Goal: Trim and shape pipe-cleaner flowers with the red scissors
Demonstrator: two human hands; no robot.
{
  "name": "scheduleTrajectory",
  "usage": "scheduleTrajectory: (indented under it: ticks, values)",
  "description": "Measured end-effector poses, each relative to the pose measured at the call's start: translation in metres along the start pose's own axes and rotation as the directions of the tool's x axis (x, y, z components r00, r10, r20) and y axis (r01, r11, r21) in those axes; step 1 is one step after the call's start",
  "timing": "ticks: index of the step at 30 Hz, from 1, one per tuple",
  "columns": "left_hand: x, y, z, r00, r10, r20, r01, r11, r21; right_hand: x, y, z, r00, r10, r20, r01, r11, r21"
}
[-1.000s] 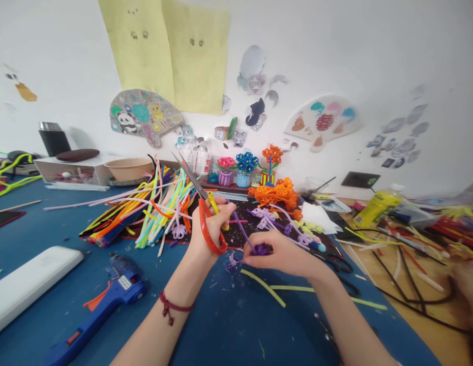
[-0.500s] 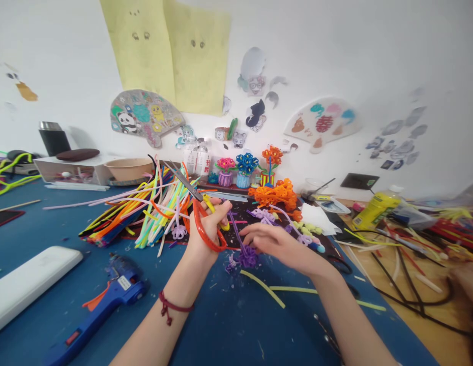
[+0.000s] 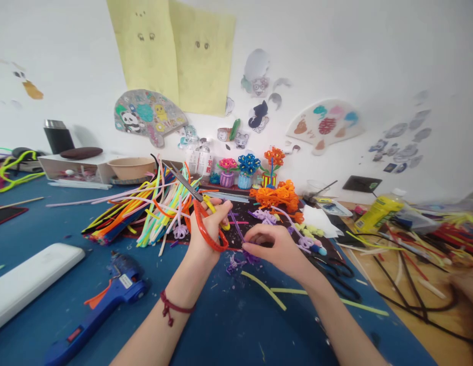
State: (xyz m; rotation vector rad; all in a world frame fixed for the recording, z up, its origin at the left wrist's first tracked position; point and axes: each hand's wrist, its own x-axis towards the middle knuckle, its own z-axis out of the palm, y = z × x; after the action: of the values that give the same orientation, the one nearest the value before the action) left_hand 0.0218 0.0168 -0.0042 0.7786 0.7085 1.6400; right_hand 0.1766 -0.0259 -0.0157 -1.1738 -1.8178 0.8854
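Observation:
My left hand [image 3: 206, 231] grips red and yellow handled scissors [image 3: 201, 209], blades pointing up and left over the pile of pipe cleaners. Its fingertips also touch the upper end of a purple pipe cleaner [image 3: 238, 231]. My right hand [image 3: 272, 246] is curled in a pinch on the coiled purple end of that pipe cleaner, just above the blue table [image 3: 229, 325]. A small purple twisted piece [image 3: 233, 263] lies on the table right below the two hands.
A heap of coloured pipe cleaners [image 3: 145, 208] lies behind the left hand. A blue glue gun [image 3: 102, 300] and a white flat case [image 3: 28, 279] sit at front left. Yellow-green cut lengths [image 3: 265, 290] lie by my right wrist. Small pipe-cleaner flowerpots [image 3: 244, 170] and orange shapes [image 3: 276, 195] stand at the back.
My right hand opened and lifted off the purple coil half a second ago, then closed on it again in a pinch. The left hand with the scissors barely moved.

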Motion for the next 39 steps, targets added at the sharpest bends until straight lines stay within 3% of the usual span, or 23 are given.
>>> scheduleTrajectory:
  ticks: [5,10,16,19,23,28,33,39]
  values:
    - [0.001,0.000,0.000,1.000,-0.013,0.003,0.013,1.000,-0.002,0.000,0.002,0.000,0.997,-0.027,-0.067,0.027,1.000,-0.011]
    - [0.004,0.004,-0.002,0.998,-0.055,0.014,0.055,0.998,-0.030,0.001,0.001,-0.004,0.987,0.035,-0.156,-0.013,0.990,0.138]
    - [0.006,0.012,-0.005,0.978,-0.169,0.126,0.178,0.982,-0.068,0.002,0.001,-0.005,0.970,0.107,-0.218,-0.051,0.968,0.245]
    - [0.004,0.016,-0.004,0.950,-0.222,0.220,0.243,0.968,-0.070,0.003,0.005,-0.005,0.979,0.156,-0.133,-0.129,0.973,0.192]
    - [0.001,0.020,-0.002,0.911,-0.252,0.325,0.293,0.952,-0.083,0.002,0.005,-0.003,0.984,0.140,0.110,-0.155,0.977,0.147]
    - [-0.003,0.020,-0.001,0.890,-0.251,0.381,0.312,0.944,-0.107,-0.006,-0.005,0.005,0.898,-0.017,0.440,-0.197,0.878,0.436]
    - [-0.003,0.020,-0.001,0.897,-0.214,0.388,0.277,0.954,-0.114,-0.012,-0.012,0.004,0.842,-0.102,0.529,-0.275,0.762,0.586]
    - [-0.004,0.025,0.000,0.917,-0.128,0.378,0.184,0.976,-0.117,-0.011,-0.011,0.001,0.877,0.001,0.481,-0.305,0.775,0.554]
